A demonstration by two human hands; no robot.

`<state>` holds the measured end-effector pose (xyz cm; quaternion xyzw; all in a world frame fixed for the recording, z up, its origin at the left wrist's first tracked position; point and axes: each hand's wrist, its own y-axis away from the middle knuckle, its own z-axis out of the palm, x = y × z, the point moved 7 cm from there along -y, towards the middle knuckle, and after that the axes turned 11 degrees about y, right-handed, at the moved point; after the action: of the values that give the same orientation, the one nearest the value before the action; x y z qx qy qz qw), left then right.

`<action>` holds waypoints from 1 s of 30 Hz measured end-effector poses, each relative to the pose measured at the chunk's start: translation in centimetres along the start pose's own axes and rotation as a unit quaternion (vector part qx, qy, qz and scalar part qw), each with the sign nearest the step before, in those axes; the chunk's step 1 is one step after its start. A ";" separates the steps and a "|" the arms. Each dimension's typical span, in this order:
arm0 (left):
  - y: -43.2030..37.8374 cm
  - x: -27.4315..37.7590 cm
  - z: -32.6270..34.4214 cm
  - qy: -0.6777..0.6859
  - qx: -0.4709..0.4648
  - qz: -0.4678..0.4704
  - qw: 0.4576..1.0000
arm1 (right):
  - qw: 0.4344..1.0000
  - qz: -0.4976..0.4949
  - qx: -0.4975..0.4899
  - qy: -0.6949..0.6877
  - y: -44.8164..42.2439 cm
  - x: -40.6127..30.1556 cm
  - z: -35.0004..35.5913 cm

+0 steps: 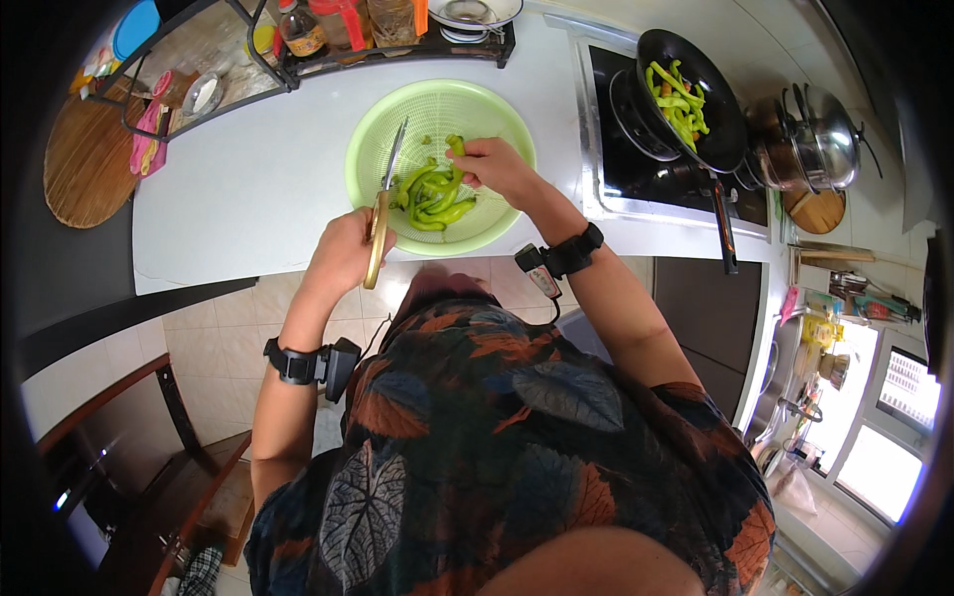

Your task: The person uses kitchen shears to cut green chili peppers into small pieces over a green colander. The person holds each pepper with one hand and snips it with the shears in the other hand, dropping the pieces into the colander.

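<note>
My left hand [344,249] grips the gold-coloured handles of a pair of scissors [393,158], whose blades point away from me over the left side of a colander. My right hand [493,165] pinches a green chili pepper [455,149] near its upper end, above the middle of the bowl. Several more long green peppers [436,212] lie in a heap on the bottom of the light green plastic colander [514,123]. A small green scrap [426,139] rests apart from them. The scissor blades do not touch the held pepper.
On the right, a black frying pan [727,123] with cut green peppers sits tilted on the cooktop [693,190], its handle [724,231] towards me. Behind it stands a steel pot [827,141]. A black rack [402,59] holds bottles and jars. A round wooden board [89,164] leans left.
</note>
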<state>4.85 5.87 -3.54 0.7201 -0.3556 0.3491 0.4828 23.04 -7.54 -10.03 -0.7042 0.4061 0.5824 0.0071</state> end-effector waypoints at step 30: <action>1.1 3.1 2.8 -0.337 0.041 0.120 0.933 | 0.905 -0.013 -0.021 -0.426 2.4 -1.2 -0.7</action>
<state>5.89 2.39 -1.21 0.7664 -0.5668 0.1553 0.2594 22.23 -8.84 -7.72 -0.3943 0.3432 0.8350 0.1719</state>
